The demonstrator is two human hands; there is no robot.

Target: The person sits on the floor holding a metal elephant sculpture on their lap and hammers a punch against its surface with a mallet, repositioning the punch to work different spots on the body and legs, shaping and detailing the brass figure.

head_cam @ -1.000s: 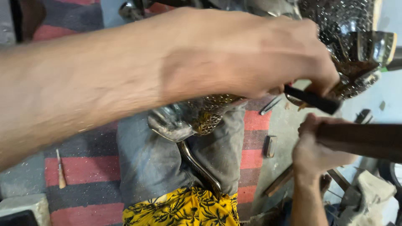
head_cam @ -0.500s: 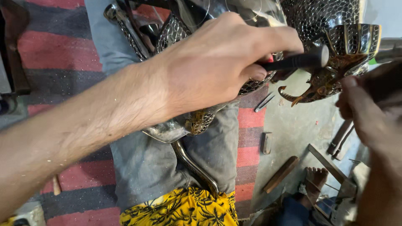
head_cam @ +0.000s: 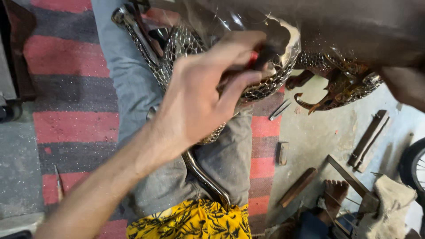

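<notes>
A red-and-grey striped mat (head_cam: 75, 128) covers the concrete floor (head_cam: 327, 132), where wooden sticks (head_cam: 297, 187) lie.

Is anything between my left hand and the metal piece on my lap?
Nothing visible. The left hand lies right against the scaled metal piece, fingers curled around a dark tool with a red part pressed to its surface. The right hand, at the frame's edge, is blurred.

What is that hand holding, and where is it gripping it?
The left hand pinches a small dark, red-tipped tool near its end, against the metal scaled figure.
</notes>
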